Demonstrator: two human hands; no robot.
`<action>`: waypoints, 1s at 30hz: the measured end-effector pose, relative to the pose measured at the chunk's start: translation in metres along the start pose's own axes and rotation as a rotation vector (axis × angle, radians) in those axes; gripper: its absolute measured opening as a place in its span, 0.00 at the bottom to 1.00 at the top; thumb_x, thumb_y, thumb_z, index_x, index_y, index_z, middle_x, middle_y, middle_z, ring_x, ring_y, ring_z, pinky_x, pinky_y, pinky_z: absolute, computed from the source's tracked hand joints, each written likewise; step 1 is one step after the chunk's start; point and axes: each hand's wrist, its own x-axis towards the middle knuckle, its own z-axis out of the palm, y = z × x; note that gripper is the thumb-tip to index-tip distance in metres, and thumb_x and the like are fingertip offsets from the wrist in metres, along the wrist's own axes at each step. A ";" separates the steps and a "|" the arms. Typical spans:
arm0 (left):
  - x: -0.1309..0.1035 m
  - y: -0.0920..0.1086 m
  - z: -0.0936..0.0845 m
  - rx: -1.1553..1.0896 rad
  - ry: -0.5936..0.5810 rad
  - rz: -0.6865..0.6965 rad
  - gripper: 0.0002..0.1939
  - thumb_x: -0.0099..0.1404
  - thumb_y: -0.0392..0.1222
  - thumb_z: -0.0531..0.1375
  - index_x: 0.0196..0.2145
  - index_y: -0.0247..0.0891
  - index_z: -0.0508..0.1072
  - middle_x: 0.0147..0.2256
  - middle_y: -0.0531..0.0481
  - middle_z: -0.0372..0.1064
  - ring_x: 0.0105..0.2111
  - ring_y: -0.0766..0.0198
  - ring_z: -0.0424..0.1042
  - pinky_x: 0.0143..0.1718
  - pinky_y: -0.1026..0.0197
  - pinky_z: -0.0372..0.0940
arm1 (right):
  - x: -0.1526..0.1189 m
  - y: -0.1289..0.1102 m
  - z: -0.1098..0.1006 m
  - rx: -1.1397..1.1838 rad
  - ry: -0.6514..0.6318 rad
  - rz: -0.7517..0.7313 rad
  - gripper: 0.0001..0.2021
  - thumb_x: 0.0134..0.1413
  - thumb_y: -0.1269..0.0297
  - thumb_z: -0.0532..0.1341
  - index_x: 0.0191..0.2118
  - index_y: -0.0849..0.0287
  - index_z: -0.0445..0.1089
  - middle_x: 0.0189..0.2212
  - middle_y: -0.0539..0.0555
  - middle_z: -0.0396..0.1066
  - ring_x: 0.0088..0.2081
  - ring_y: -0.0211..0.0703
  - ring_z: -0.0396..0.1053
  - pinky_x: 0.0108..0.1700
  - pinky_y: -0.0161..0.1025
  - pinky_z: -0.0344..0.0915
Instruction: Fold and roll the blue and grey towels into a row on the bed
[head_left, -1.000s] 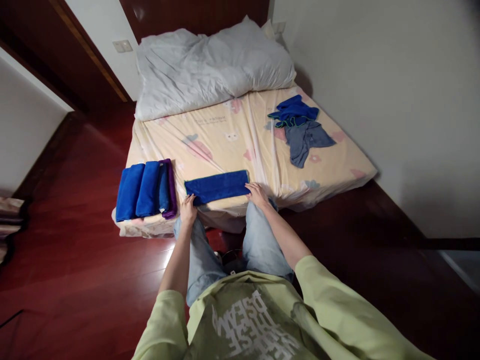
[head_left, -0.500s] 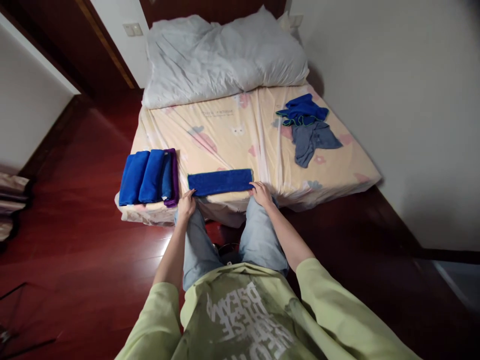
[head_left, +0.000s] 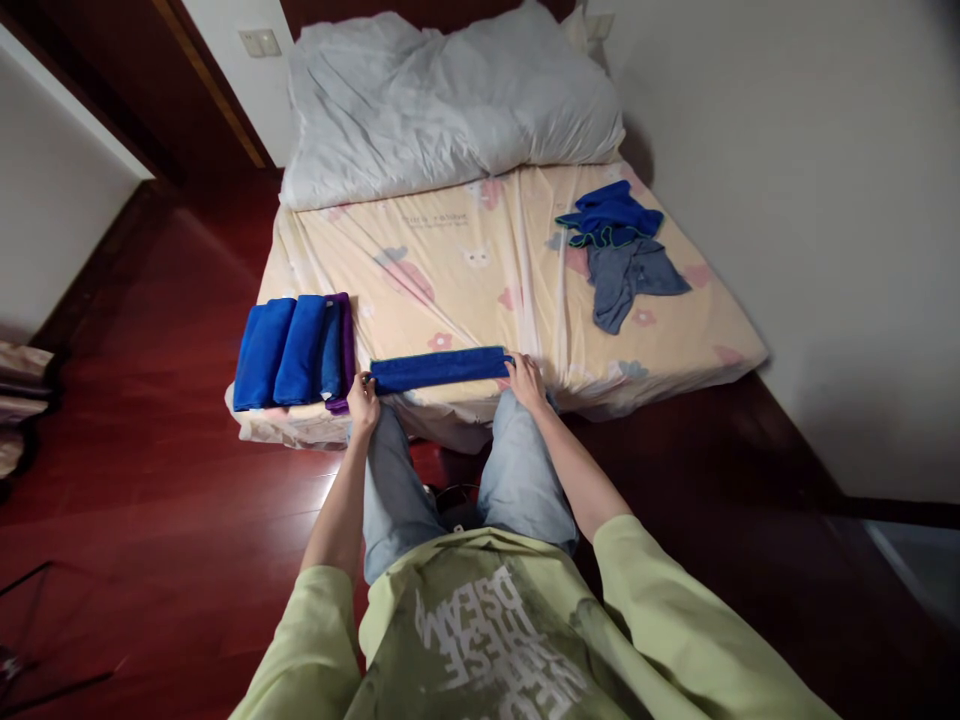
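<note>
A blue towel (head_left: 439, 368), folded into a long narrow strip, lies along the near edge of the bed (head_left: 465, 270). My left hand (head_left: 363, 398) pinches its left end and my right hand (head_left: 526, 380) pinches its right end. The strip looks lifted slightly at the near edge. Just left of it sit several folded blue towels (head_left: 281, 350) in a row, with a purple one (head_left: 345, 350) beside them, close to my left hand.
A loose blue towel (head_left: 609, 215) and a grey cloth (head_left: 626, 280) lie crumpled at the bed's right side. A white duvet (head_left: 450, 100) is heaped at the head. A white wall runs along the right; dark red wooden floor (head_left: 150, 480) surrounds the bed.
The blue towel has gone from a wider band to a narrower strip, its near edge folded or lifted over. Both hands have closed on its ends. The view shifted slightly.
</note>
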 end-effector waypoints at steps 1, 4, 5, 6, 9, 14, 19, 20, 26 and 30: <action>0.001 0.001 0.000 0.008 0.005 -0.004 0.15 0.72 0.43 0.51 0.50 0.37 0.71 0.41 0.42 0.76 0.40 0.57 0.76 0.45 0.59 0.69 | 0.001 0.000 0.001 -0.004 -0.002 0.007 0.20 0.71 0.60 0.48 0.59 0.60 0.68 0.52 0.65 0.74 0.55 0.56 0.70 0.61 0.52 0.64; 0.006 0.004 0.001 0.033 0.014 -0.014 0.14 0.71 0.42 0.52 0.49 0.36 0.72 0.38 0.43 0.76 0.38 0.57 0.76 0.44 0.59 0.68 | 0.003 0.001 0.004 -0.034 -0.003 0.017 0.19 0.70 0.60 0.50 0.58 0.60 0.70 0.49 0.65 0.75 0.53 0.54 0.71 0.59 0.49 0.67; 0.008 0.004 0.001 0.040 0.014 -0.018 0.14 0.71 0.41 0.52 0.49 0.36 0.72 0.37 0.43 0.76 0.37 0.57 0.76 0.44 0.59 0.68 | 0.003 0.001 0.005 -0.044 -0.003 0.022 0.19 0.70 0.61 0.50 0.58 0.59 0.70 0.47 0.64 0.75 0.52 0.54 0.72 0.58 0.48 0.67; 0.009 0.005 0.002 0.047 0.014 -0.022 0.14 0.71 0.41 0.52 0.49 0.35 0.73 0.37 0.43 0.76 0.37 0.57 0.76 0.45 0.59 0.68 | 0.004 0.002 0.006 -0.051 -0.004 0.030 0.18 0.70 0.61 0.51 0.58 0.59 0.70 0.46 0.63 0.75 0.50 0.53 0.72 0.56 0.47 0.68; 0.013 0.004 0.005 0.066 0.009 -0.037 0.15 0.70 0.41 0.53 0.49 0.34 0.73 0.39 0.41 0.76 0.38 0.56 0.76 0.46 0.57 0.68 | 0.006 0.004 0.008 -0.050 -0.012 0.078 0.18 0.69 0.59 0.53 0.57 0.58 0.70 0.46 0.63 0.76 0.47 0.51 0.74 0.53 0.46 0.70; 0.016 -0.002 0.010 0.110 0.006 -0.036 0.14 0.69 0.39 0.54 0.47 0.34 0.75 0.41 0.37 0.75 0.43 0.52 0.76 0.50 0.53 0.68 | 0.010 0.008 0.011 -0.067 -0.030 0.108 0.18 0.68 0.58 0.54 0.57 0.57 0.71 0.45 0.62 0.76 0.45 0.51 0.74 0.50 0.45 0.72; 0.018 -0.004 0.013 0.117 0.002 -0.059 0.14 0.67 0.39 0.55 0.46 0.36 0.75 0.41 0.38 0.75 0.44 0.50 0.75 0.52 0.51 0.68 | 0.011 0.011 0.015 -0.074 -0.031 0.105 0.18 0.67 0.58 0.56 0.57 0.57 0.72 0.43 0.61 0.76 0.43 0.49 0.75 0.49 0.43 0.73; 0.019 -0.004 0.014 0.118 0.001 -0.062 0.14 0.67 0.39 0.54 0.46 0.36 0.75 0.41 0.37 0.74 0.45 0.49 0.75 0.52 0.50 0.67 | 0.012 0.011 0.016 -0.071 -0.034 0.113 0.18 0.67 0.58 0.56 0.57 0.57 0.72 0.43 0.62 0.75 0.43 0.48 0.75 0.49 0.43 0.73; 0.023 -0.004 0.017 0.117 0.000 -0.083 0.13 0.67 0.39 0.54 0.46 0.36 0.75 0.41 0.37 0.74 0.45 0.48 0.74 0.53 0.48 0.67 | 0.014 0.008 0.014 -0.071 -0.078 0.150 0.18 0.67 0.59 0.55 0.57 0.57 0.72 0.43 0.63 0.75 0.44 0.50 0.76 0.51 0.45 0.73; 0.021 0.000 0.017 0.155 -0.013 -0.079 0.15 0.68 0.38 0.54 0.48 0.35 0.75 0.42 0.37 0.73 0.46 0.47 0.74 0.53 0.48 0.67 | 0.015 0.006 0.012 -0.087 -0.091 0.158 0.18 0.67 0.60 0.56 0.57 0.58 0.72 0.44 0.63 0.76 0.44 0.51 0.75 0.50 0.45 0.73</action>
